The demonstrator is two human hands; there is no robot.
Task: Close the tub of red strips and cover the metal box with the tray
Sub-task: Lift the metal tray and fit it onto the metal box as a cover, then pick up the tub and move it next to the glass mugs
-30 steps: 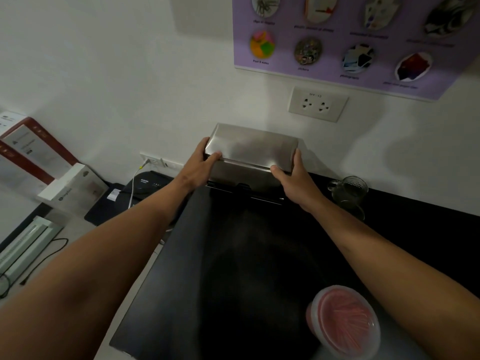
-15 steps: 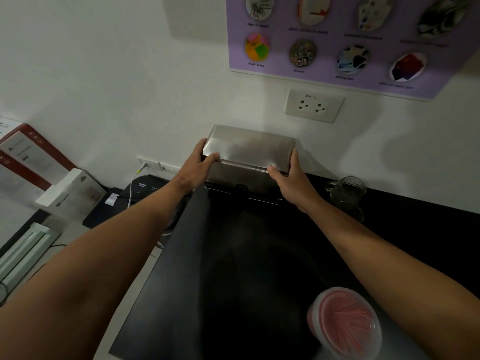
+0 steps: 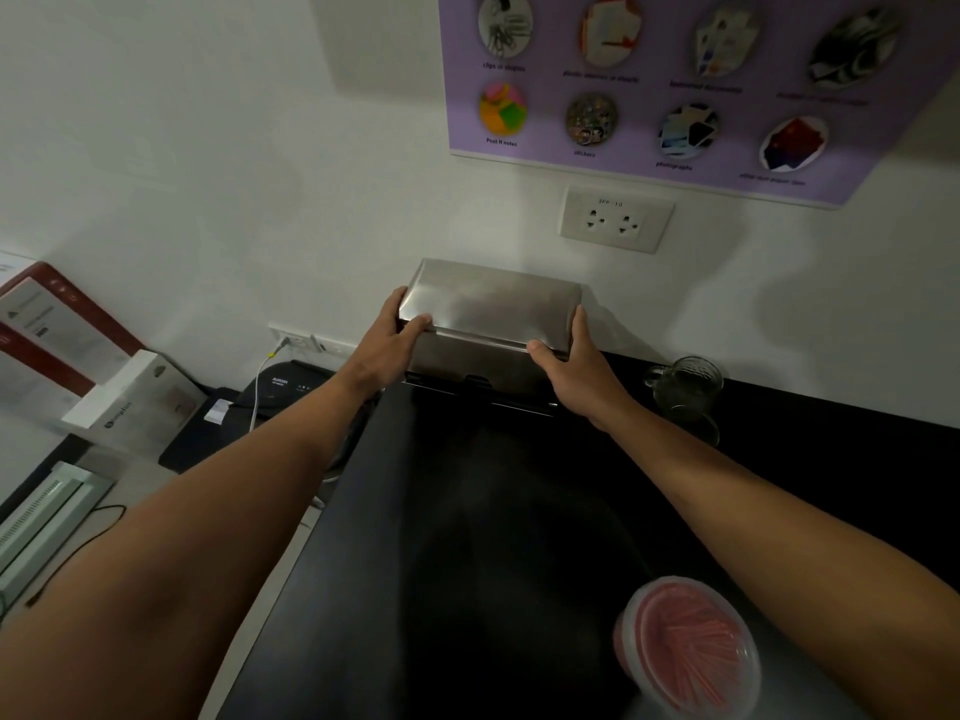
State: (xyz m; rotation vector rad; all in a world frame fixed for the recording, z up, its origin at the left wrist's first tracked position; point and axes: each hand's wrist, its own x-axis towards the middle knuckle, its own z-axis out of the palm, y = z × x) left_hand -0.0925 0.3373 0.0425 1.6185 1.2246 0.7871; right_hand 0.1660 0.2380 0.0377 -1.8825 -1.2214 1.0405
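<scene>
A steel tray (image 3: 493,304) lies upside down on top of the metal box (image 3: 467,363) at the back of the black counter, against the wall. My left hand (image 3: 387,348) grips the tray's left end, thumb on its front edge. My right hand (image 3: 576,363) grips the tray's right end the same way. The round clear tub of red strips (image 3: 688,646) stands near the counter's front right, with a clear lid on it; whether the lid is pressed down I cannot tell.
A glass mug (image 3: 683,387) stands right of the box, close to my right wrist. A wall socket (image 3: 615,223) and a purple poster (image 3: 675,85) are above. Left of the black counter (image 3: 467,563), lower down, lie a black device with a cable (image 3: 291,389), a white box (image 3: 140,402) and a laminator (image 3: 41,517).
Both hands stay on the tray's ends; the tray has barely shifted on the box. The view has tilted slightly.
</scene>
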